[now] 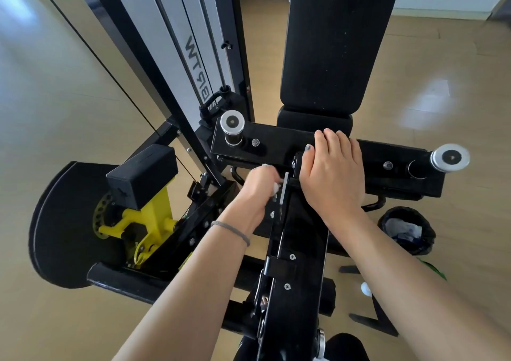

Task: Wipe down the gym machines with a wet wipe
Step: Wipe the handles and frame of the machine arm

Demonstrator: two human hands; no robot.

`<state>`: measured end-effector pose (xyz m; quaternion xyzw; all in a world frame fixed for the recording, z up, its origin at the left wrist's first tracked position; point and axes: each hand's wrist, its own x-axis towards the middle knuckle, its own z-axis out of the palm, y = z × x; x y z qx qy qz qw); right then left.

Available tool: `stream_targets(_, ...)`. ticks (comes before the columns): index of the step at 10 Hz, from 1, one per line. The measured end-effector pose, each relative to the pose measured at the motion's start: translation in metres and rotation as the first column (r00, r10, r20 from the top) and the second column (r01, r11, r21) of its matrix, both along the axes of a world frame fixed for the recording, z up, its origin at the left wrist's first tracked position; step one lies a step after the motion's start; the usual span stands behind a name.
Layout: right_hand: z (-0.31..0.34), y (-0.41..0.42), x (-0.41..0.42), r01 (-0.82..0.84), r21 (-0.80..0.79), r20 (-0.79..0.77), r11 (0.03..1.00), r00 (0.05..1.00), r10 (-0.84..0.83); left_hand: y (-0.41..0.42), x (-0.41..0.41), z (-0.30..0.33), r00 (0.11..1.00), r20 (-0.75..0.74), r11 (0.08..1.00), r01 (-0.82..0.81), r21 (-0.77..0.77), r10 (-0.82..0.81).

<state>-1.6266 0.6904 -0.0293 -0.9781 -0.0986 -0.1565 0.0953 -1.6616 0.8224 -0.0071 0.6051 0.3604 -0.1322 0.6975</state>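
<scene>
A black gym machine fills the view, with a horizontal cross bar (276,142) and a sloping central arm (301,250) running toward me. My left hand (254,192) grips a bunched white wet wipe (276,188) and holds it against the left side of the central arm, just below the cross bar; the hand is blurred. My right hand (331,175) lies flat with straight fingers over the joint where the arm meets the cross bar. Most of the wipe is hidden inside my left fist.
A black padded backrest (340,42) rises behind the cross bar. The weight-stack tower (193,42) stands at the left, with a yellow cam and black disc (69,222) below it. Chrome pegs (232,123) (450,157) cap the bar's ends. A black waste bin (406,230) sits on the wooden floor at right.
</scene>
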Motion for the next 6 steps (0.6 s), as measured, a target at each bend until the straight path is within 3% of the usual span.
stream_targets(3,-0.001,-0.004,-0.002,-0.036,-0.003,-0.021,0.999,0.999,0.036,0.008,-0.037,-0.01,0.928,0.102,0.898,0.314,0.307,-0.359)
stream_targets(4,-0.001,-0.005,-0.001,-0.038,0.004,-0.032,0.999,0.999,0.038,0.004,-0.054,-0.008,0.937,0.175,0.947,0.272,0.172,-0.301)
stream_targets(5,-0.002,-0.005,-0.001,-0.045,0.005,-0.04,0.999,0.998,0.045,-0.005,-0.077,-0.009,0.917,0.25,0.94,0.258,0.224,-0.311)
stream_targets(6,-0.002,-0.007,-0.001,-0.055,-0.007,-0.041,0.998,0.998,0.055,-0.004,-0.095,-0.003,0.896,0.248,0.885,0.255,0.388,-0.367)
